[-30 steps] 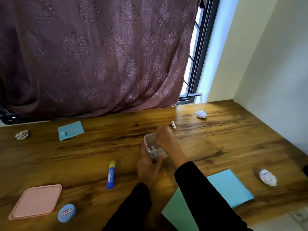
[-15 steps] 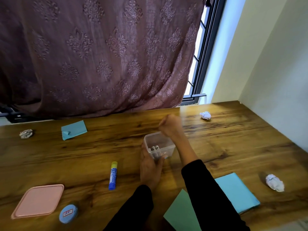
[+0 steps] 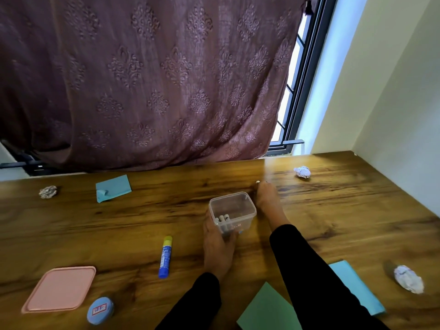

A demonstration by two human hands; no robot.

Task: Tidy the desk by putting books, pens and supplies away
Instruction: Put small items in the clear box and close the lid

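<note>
Box (image 3: 234, 210), clear and steadied by the left hand (image 3: 217, 246) gripping its near wall, awaits the small marker (image 3: 257, 182) just beyond it, where right hand (image 3: 266, 197) fingertips close and should pinch firmly before lifting.

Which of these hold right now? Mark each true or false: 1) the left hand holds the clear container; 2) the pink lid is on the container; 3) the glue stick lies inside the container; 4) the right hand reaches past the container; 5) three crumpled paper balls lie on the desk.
1) True: the left hand grips the clear container.
2) False: the pink lid lies flat on the desk, apart from the open container.
3) False: the glue stick lies on the desk, left of the hand.
4) True: the right hand is over a small item beyond it.
5) True: crumpled paper balls.
</note>
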